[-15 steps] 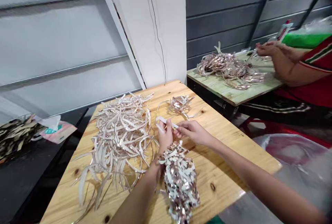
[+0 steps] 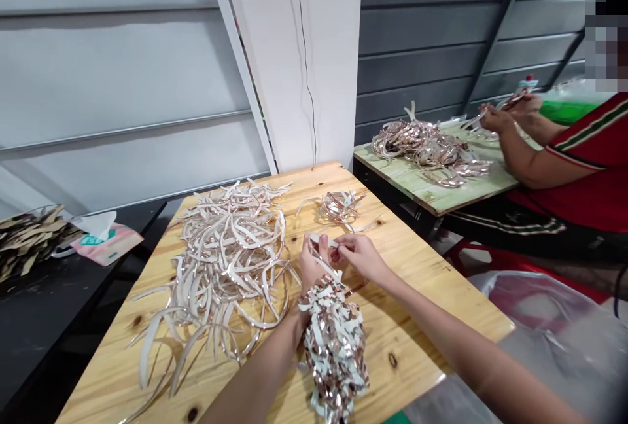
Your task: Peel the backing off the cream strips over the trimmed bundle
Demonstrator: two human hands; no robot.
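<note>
My left hand (image 2: 314, 264) is closed on a pale strip (image 2: 321, 241) above the middle of the wooden table (image 2: 402, 319). Close against it, my right hand (image 2: 360, 255) pinches the same strip from the right. A shiny rose-gold and white fringed bundle (image 2: 336, 345) hangs from beside my left wrist toward the front edge. Left of my hands lies a large pile of loose pale and metallic strips (image 2: 230, 247). Beyond my hands sits a small tangle of rose-gold strips (image 2: 341, 207).
At the right, a person in a red shirt (image 2: 589, 169) works over a green table (image 2: 432, 198) bearing a metallic strip pile (image 2: 422, 142). A tissue pack (image 2: 108, 243) lies on a black table (image 2: 29, 319) at the left. Plastic bags (image 2: 554, 326) stand at the lower right.
The strip's pale loop above my left hand has drawn lower, and its end now crosses my left wrist. My hands stay close together. The person's hands at the right have moved, and the view has shifted slightly.
</note>
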